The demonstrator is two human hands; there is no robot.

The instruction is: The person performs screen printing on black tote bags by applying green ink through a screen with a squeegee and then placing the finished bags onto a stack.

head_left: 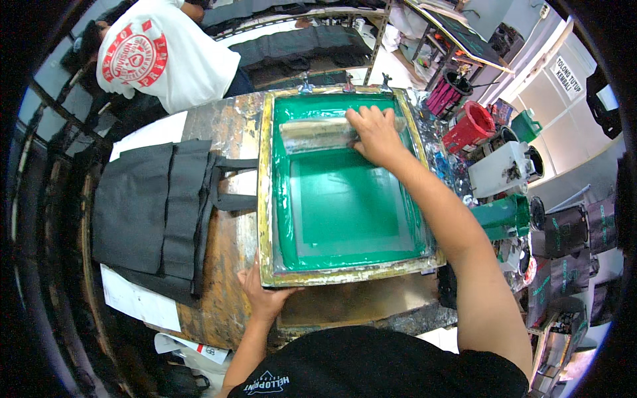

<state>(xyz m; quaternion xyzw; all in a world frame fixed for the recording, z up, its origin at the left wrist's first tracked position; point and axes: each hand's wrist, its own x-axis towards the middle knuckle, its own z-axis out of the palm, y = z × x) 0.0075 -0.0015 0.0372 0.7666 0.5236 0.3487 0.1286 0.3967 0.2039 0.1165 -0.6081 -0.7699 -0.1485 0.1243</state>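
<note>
A printing screen point(267, 199) in a worn yellowish frame lies in the middle of the worktable, its mesh green with wet ink. My right hand point(378, 136) is closed over the right part of a wide squeegee point(312, 135), which lies crosswise near the screen's far end. Green ink point(345, 192) coats the mesh around a paler rectangle. At the near left corner, my left hand point(265, 292) grips the frame, some of its fingers hidden beneath. Black cloth bags point(136, 212) are stacked left of the screen, and two straps reach toward the frame.
Hinge clamps point(348, 82) hold the screen's far edge. Along the right stand a red bucket point(470, 126), a whitish container point(499, 171) and a green ink tub point(504, 217). A person in a white shirt point(159, 56) bends at the far left. Racks with black cloth point(302, 53) stand behind.
</note>
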